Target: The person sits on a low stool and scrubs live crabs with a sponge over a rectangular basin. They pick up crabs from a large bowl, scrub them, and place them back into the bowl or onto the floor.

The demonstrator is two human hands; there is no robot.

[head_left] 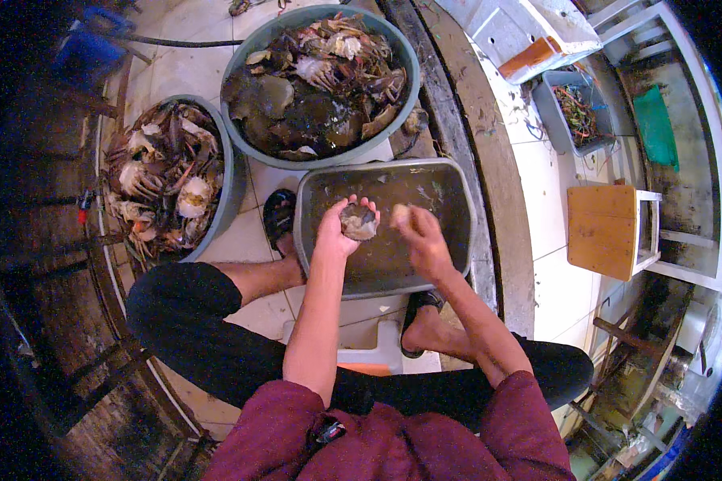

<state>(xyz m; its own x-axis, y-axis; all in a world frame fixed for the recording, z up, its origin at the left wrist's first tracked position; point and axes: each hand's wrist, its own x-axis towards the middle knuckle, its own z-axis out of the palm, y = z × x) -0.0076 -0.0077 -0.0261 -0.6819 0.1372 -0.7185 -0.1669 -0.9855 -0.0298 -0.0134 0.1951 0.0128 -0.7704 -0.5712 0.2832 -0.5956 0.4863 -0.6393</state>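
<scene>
My left hand is palm up over a grey rectangular basin, with its fingers curled round a piece of crab, dark at the rim and pale in the middle. Just to its right, apart from the crab, my right hand is closed in a pinch. Something small and pale shows at its fingertips, too blurred to name. Murky brown water with floating bits lies in the basin beneath both hands.
Beyond the basin stands a large round tub of crabs and dark water. Another round tub heaped with crab pieces is at the left. At right are a wooden-topped stool and a grey bin. My feet flank the basin.
</scene>
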